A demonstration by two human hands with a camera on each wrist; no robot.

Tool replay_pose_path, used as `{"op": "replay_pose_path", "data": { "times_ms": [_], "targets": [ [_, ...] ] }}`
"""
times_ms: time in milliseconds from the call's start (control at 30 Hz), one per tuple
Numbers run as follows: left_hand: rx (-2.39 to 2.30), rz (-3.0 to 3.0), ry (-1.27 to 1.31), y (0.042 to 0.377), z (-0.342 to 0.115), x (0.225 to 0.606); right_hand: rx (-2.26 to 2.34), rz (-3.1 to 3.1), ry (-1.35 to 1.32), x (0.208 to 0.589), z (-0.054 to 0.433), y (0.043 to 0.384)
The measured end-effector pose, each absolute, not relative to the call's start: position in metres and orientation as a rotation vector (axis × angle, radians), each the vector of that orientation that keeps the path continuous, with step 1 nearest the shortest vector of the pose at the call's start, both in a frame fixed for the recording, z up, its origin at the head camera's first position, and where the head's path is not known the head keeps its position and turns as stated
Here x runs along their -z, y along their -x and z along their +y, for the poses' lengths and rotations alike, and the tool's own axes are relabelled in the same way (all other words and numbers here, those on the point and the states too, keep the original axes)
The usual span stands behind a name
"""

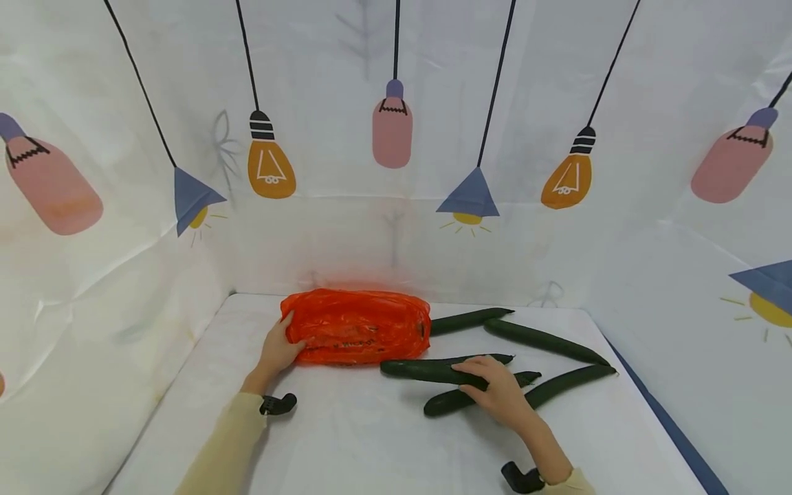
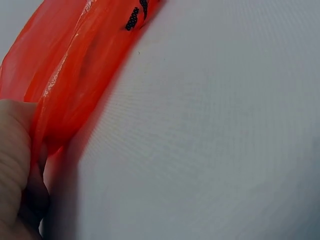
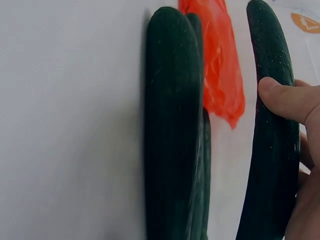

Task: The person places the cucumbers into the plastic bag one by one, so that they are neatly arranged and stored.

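Between thumb and fingers of the right grip point(image 1: 498, 395): one dark green cucumber point(image 1: 421, 372), pinched toward its right end, the rest sticking out left. Left tip overlaps the lower edge of a red plastic bag point(image 1: 359, 323) in head view (touching or not, can't tell). Just behind the right grip: second cucumber point(image 1: 504, 358), mostly hidden by the held one. Under the grip, partly covered: third cucumber point(image 1: 445, 404), on the white surface point(image 1: 346, 440). Just right of the grip: fourth cucumber point(image 1: 572, 383), slanting away right. Farther back right: fifth cucumber point(image 1: 544, 340). Well behind the grip: sixth cucumber point(image 1: 467, 320), left end lost at the bag; inside or behind, can't tell.

Left grip point(image 1: 278, 347) is on the bag's left end, film pinched between thumb and fingers (left wrist shows it). Bag stretches right from there, dark lettering on front.

Outward of both grips: black wrist mounts point(image 1: 278, 404), pale yellow sleeves point(image 1: 225, 440). Beyond: white backdrop point(image 1: 334, 234), printed lamps point(image 1: 470, 196).
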State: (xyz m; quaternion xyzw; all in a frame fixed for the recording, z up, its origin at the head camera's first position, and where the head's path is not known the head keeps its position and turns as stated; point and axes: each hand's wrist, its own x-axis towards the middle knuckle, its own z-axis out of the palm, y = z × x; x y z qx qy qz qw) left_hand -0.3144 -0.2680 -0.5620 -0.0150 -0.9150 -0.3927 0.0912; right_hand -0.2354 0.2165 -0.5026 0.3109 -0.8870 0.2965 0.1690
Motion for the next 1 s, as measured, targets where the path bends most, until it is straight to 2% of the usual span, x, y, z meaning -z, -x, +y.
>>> {"op": "replay_pose_path", "data": {
  "times_ms": [400, 1000],
  "targets": [
    [1.136, -2.654, 0.032, 0.312, -0.264, 0.566, -0.924, -2.467, -0.991, 0.492, 0.154, 0.268],
    [1.142, -2.720, -0.040, 0.317, -0.260, 0.560, -0.902, -2.562, -1.058, 0.478, 0.087, 0.308]
  ]
}}
